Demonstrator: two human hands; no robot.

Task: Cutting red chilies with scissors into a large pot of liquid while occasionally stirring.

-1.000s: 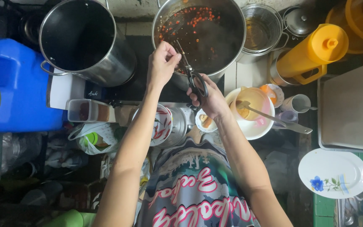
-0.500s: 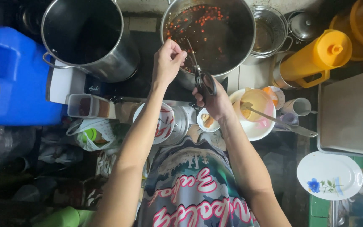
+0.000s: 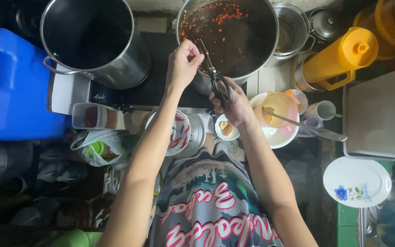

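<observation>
My right hand (image 3: 234, 104) grips black-handled scissors (image 3: 216, 77), their blades pointing up over the rim of a large steel pot (image 3: 234, 32). The pot holds dark liquid with red chilli pieces floating near the far side. My left hand (image 3: 184, 64) is pinched shut just left of the blades, above the pot's near rim; whatever it holds is too small to make out. Below my forearms sits a plate with red chillies (image 3: 179, 132) and a small dish (image 3: 227, 128).
An empty steel pot (image 3: 92, 41) stands at left beside a blue jerrycan (image 3: 14, 87). Right of the stove are a yellow jug (image 3: 339, 59), a white bowl with a ladle (image 3: 280, 119), a cup (image 3: 321, 110), a flowered plate (image 3: 357, 180) and a grey tray (image 3: 385, 110).
Both hands have shifted slightly up and towards the pot; the scissors remain over its near rim beside the pinched left hand.
</observation>
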